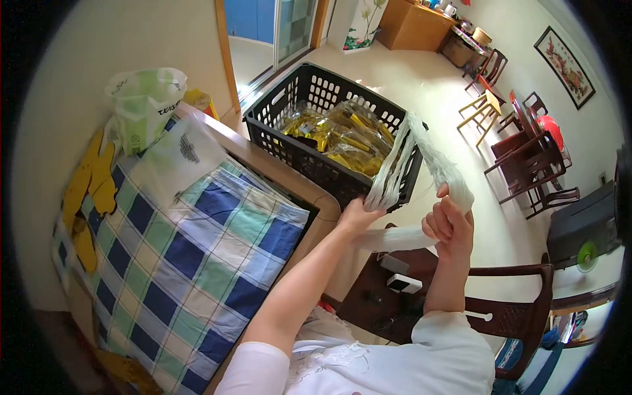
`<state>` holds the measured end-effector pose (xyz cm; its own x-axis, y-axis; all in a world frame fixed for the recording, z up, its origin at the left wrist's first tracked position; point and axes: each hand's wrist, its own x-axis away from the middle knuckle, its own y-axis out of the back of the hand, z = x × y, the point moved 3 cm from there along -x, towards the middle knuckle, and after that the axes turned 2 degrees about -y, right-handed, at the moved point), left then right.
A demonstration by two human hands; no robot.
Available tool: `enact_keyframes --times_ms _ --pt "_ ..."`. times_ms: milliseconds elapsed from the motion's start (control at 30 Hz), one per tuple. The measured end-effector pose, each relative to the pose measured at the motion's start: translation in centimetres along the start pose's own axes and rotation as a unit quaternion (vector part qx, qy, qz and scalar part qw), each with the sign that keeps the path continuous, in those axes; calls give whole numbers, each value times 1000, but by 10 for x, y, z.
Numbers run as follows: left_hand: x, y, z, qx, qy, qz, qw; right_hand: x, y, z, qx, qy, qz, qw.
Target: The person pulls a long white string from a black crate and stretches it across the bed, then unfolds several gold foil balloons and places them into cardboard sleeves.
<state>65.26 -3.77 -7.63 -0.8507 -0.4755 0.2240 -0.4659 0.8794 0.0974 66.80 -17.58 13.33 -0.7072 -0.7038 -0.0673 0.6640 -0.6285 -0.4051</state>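
- White strands (421, 135) loop up between two bare hands, out in front of the body and across the near right corner of the black crate (296, 155) as seen from here!
- The left hand (360, 216) closes on the gathered lower end; the right hand (449, 222) is a curled fist around the thick side.
- A flat white band (398, 239) spans the gap below, looking fairly taut.
- Good handling here, I'd judge, means a firm right fist, even tension, and the left fingers combing stray strands into line without crossing them.
- Watch that crate rim! Whether the strands touch it, I can't tell, but its slots could snag a loose one.
- Inside the crate, clear bags (355, 135) of yellow items pile up.
- Below, the dark chair (359, 280) bears a white device (403, 284), another catching point.
- Off left, chequered cloth (191, 257) lies under a crumpled clear bag (174, 161), well apart from the strands.
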Motion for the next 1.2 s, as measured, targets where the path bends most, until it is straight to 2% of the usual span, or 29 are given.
enact_keyframes --times_ms 100,200,233,333,367,467,533,667,733,833,933,967,1000,1033,1100,1133,1167,1200 --pt "2 9 1 79 -20 61 995 2 4 1 6 8 -7 1000" --pt "10 29 -14 221 -31 18 975 1 5 1 23 14 0 1000" --pt "21 39 -33 234 -11 27 972 0 4 2 32 15 4 999" --pt "35 58 -43 322 74 86 940 0 1 3 39 25 1 999" --pt "38 63 -46 279 99 104 949 0 1 3 34 25 5 999" --pt "49 92 -48 308 76 133 939 0 3 5 35 32 3 999" --pt "68 119 -76 349 45 89 932 -2 2 6 51 33 -16 998" --pt "95 159 -111 405 -49 98 908 -20 3 18 33 61 -44 997" --pt "117 178 -131 408 -96 69 905 -34 2 31 36 90 -59 994" --pt "162 215 -159 431 -178 19 885 -49 -5 47 36 116 -17 992" --pt "232 264 -190 515 -272 -27 813 -53 -10 43 54 98 -31 993" --pt "262 282 -190 526 -339 -53 778 -53 -11 38 52 80 -37 995" --pt "290 306 -196 431 -421 49 796 -53 -12 31 52 74 -30 995" --pt "325 322 -204 421 -439 93 788 -51 -17 25 57 63 -31 996" --pt "405 360 -187 332 -536 -114 768 -47 -24 9 66 39 -33 997" --pt "439 373 -182 307 -553 -199 749 -46 -27 1 69 29 -31 997" --pt "466 378 -181 308 -558 -248 730 -45 -26 -5 62 23 -24 997" --pt "487 378 -183 317 -560 -260 720 -45 -25 -11 56 18 -16 998"
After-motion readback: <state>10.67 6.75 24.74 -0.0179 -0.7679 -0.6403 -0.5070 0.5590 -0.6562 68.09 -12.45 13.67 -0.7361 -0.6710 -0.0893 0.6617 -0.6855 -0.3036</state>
